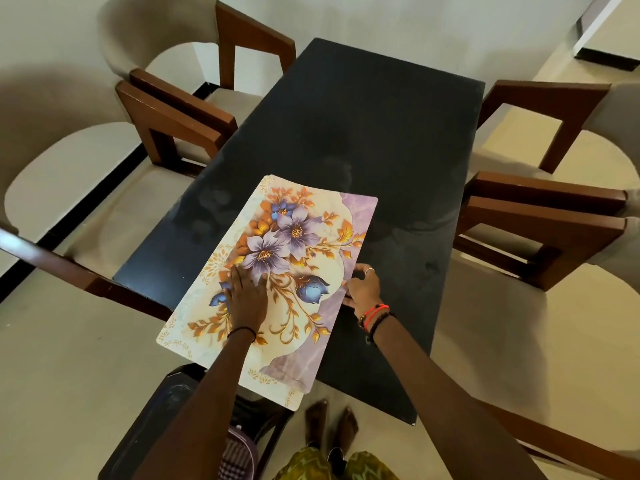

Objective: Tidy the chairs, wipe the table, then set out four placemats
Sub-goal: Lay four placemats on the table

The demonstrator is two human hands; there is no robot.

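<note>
Purple-and-orange floral placemat (277,258) lies slanted on the near-left part of the black table (381,133), its near end hanging over the edge.
L hand (246,301) rests flat on it w/ straight fingers, probably to stop it sliding; R hand (364,289) pinches its right edge, prob. to shift or lift it.
</note>
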